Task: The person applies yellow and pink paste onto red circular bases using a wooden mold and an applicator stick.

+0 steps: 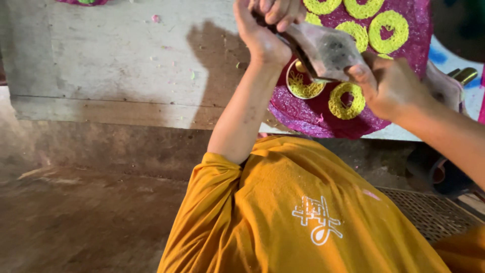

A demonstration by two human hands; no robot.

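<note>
1. Hands: left hand [262,28] raised over the far part of the counter [116,60], fingers curled shut around the upper end of a piping cone [328,48].
2. Right hand [386,86] sits to the right of the cone; thumb and fingers closed on the cone's lower right side, thumb tip pressed against its surface.
3. Piping cone: pale, translucent, with a dark grey smudge showing through the middle. It runs slantwise from the left hand down toward the right hand, held above the disc and not resting on it.
4. Magenta disc [303,114]: glittery, round, lying flat on the counter directly under both hands. Near edge overhangs or meets the counter edge; cannot tell which.
5. Yellow rings [346,101]: several rings of fine yellow strands on the disc, each with magenta showing in the centre. Far rows are complete circles set just beside one another.
6. Ring mould [302,83]: small round rim with a pale wall, standing on the disc below the cone, with a partial tangle of yellow strands inside. Cone tip looks to end just above it; the tip itself is hard to make out.
7. Counter: worn pale board, scattered with small pink and green crumbs on the left.
8. Orange shirt [283,212] with a white emblem fills the near foreground; woven mat [429,212] at near right.
</note>
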